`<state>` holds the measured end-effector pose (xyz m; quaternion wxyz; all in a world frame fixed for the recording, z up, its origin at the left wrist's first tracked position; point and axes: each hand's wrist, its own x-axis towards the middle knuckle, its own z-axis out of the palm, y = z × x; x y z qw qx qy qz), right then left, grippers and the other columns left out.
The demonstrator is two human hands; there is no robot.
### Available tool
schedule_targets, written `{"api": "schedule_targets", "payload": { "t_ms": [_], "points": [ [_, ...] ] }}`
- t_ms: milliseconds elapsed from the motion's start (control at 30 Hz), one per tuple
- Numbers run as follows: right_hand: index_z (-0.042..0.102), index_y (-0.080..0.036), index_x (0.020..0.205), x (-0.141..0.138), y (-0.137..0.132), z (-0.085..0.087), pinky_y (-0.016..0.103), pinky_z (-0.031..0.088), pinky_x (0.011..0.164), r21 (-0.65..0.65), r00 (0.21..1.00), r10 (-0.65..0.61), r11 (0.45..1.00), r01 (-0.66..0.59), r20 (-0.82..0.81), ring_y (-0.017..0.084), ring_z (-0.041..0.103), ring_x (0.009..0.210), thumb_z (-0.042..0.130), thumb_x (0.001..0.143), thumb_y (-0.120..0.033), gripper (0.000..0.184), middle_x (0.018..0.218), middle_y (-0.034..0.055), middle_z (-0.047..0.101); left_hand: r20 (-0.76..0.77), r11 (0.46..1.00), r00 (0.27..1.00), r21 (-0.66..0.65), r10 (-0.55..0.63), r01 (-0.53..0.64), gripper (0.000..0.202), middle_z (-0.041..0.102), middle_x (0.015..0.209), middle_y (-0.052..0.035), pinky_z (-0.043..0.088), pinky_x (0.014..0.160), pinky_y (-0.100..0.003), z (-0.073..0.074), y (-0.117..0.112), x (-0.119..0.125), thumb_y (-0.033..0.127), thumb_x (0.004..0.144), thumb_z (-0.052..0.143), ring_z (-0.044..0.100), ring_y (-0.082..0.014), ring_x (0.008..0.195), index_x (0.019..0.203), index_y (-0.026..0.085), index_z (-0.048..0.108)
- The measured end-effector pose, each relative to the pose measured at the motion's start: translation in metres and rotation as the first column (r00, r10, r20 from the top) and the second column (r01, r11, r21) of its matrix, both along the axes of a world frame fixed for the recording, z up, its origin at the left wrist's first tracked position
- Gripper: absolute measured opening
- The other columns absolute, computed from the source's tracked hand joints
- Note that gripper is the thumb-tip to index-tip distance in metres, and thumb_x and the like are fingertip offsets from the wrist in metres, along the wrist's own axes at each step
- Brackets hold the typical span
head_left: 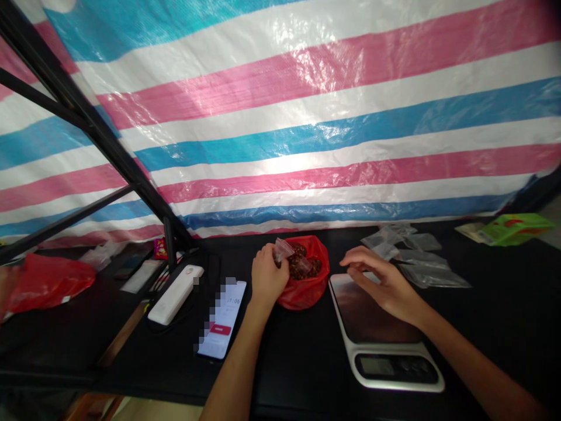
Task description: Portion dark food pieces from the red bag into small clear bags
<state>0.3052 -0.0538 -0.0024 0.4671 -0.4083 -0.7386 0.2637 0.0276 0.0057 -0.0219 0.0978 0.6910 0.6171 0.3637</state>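
In the head view, my left hand (268, 278) is closed at the left rim of a red plastic bag (302, 297). Its fingers pinch a small clear zip bag (284, 249); what that bag holds is partly hidden by the hand. Inside the red bag lie small brown pieces (300, 257) and another clear packet (303, 266). My right hand (381, 286) hovers over the plate of a white kitchen scale (377, 321), thumb and fingers slightly bent and apart, with nothing visible between them. The scale's display is too dim to read.
Several empty clear bags (427, 266) lie behind the scale. A green packet (515, 229) sits at the far right. Left of my arm are a phone (225, 318) and a white power bank (176, 294). Farther left, another person's hand (6, 286) touches a red bag (52, 283).
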Motion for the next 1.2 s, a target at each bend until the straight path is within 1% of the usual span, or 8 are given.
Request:
{"api": "schedule_targets", "payload": {
  "t_ms": [133, 200, 333, 433, 533, 667, 933, 1200],
  "points": [
    [0.073, -0.027, 0.104, -0.010, 0.008, 0.005, 0.033, 0.053, 0.077, 0.001, 0.995, -0.012, 1.000, 0.012, 0.099, 0.020, 0.068, 0.089, 0.056, 0.106, -0.034, 0.018, 0.099, 0.0041, 0.072, 0.333, 0.998, 0.941, -0.050, 0.061, -0.047, 0.019, 0.073, 0.096, -0.0013, 0.050, 0.080, -0.030, -0.002, 0.002, 0.002, 0.021, 0.091, 0.060, 0.071, -0.0216, 0.087, 0.109, 0.026, 0.057],
    [0.074, -0.027, 0.105, -0.020, 0.020, 0.009, 0.035, 0.053, 0.081, 0.008, 0.973, -0.013, 1.000, 0.011, 0.229, 0.022, 0.069, 0.090, 0.056, 0.105, -0.033, 0.019, 0.100, 0.0038, 0.075, 0.380, 0.995, 0.920, -0.069, 0.094, -0.073, 0.020, 0.074, 0.096, -0.0011, 0.050, 0.080, -0.030, -0.004, 0.003, 0.004, 0.020, 0.089, 0.063, 0.072, -0.0214, 0.087, 0.107, 0.027, 0.058],
    [0.076, -0.026, 0.109, -0.051, 0.051, 0.014, 0.043, 0.049, 0.092, 0.065, 0.807, -0.054, 0.998, 0.019, 0.588, 0.028, 0.071, 0.100, 0.064, 0.100, -0.033, 0.016, 0.104, 0.0057, 0.080, 0.409, 0.995, 0.907, -0.059, 0.101, -0.085, 0.010, 0.075, 0.095, -0.0011, 0.050, 0.079, -0.029, -0.007, 0.004, 0.005, 0.022, 0.092, 0.062, 0.072, -0.0209, 0.086, 0.101, 0.026, 0.059],
    [0.075, -0.025, 0.104, -0.071, 0.068, 0.011, 0.043, 0.048, 0.090, 0.043, 0.701, -0.054, 0.999, 0.034, 0.711, 0.030, 0.073, 0.101, 0.073, 0.094, -0.036, 0.015, 0.101, 0.0062, 0.081, 0.452, 0.995, 0.887, -0.042, 0.096, -0.086, 0.024, 0.075, 0.098, -0.0018, 0.052, 0.081, -0.031, -0.005, 0.001, 0.006, 0.028, 0.093, 0.066, 0.073, -0.0214, 0.087, 0.115, 0.027, 0.058],
    [0.073, -0.026, 0.104, -0.077, 0.073, 0.004, 0.042, 0.048, 0.089, 0.021, 0.688, -0.046, 0.999, 0.045, 0.724, 0.029, 0.074, 0.099, 0.074, 0.091, -0.030, 0.013, 0.100, 0.0045, 0.081, 0.457, 0.998, 0.888, 0.013, 0.048, -0.060, 0.031, 0.075, 0.104, -0.0027, 0.053, 0.085, -0.032, -0.003, -0.002, 0.008, 0.037, 0.093, 0.070, 0.073, -0.0219, 0.092, 0.119, 0.027, 0.058],
    [0.072, -0.027, 0.113, -0.062, 0.074, 0.000, 0.045, 0.048, 0.093, 0.070, 0.725, -0.074, 0.997, 0.036, 0.684, 0.029, 0.071, 0.105, 0.073, 0.089, -0.025, 0.024, 0.110, 0.0055, 0.079, 0.454, 0.995, 0.890, 0.098, -0.051, 0.007, 0.019, 0.073, 0.102, -0.0030, 0.052, 0.087, -0.031, -0.003, -0.003, 0.013, 0.038, 0.095, 0.068, 0.071, -0.0203, 0.094, 0.108, 0.025, 0.062],
    [0.073, -0.028, 0.121, -0.033, 0.078, 0.008, 0.047, 0.051, 0.103, 0.128, 0.869, -0.002, 0.989, -0.071, 0.494, 0.028, 0.067, 0.114, 0.068, 0.094, -0.023, 0.028, 0.122, 0.0057, 0.075, 0.513, 0.985, 0.842, 0.111, -0.169, 0.130, 0.033, 0.069, 0.104, -0.0040, 0.052, 0.084, -0.031, -0.008, -0.006, 0.019, 0.030, 0.097, 0.063, 0.068, -0.0189, 0.091, 0.129, 0.024, 0.053],
    [0.069, -0.030, 0.133, -0.035, 0.065, 0.010, 0.047, 0.049, 0.099, 0.349, 0.795, -0.161, 0.935, -0.068, 0.585, 0.029, 0.066, 0.116, 0.060, 0.103, -0.026, 0.031, 0.130, 0.0064, 0.073, 0.404, 0.973, 0.885, 0.084, -0.231, 0.215, 0.035, 0.070, 0.120, -0.0071, 0.052, 0.099, -0.039, -0.008, -0.010, 0.023, 0.034, 0.098, 0.064, 0.069, -0.0224, 0.107, 0.131, 0.024, 0.055]
  ]
}}
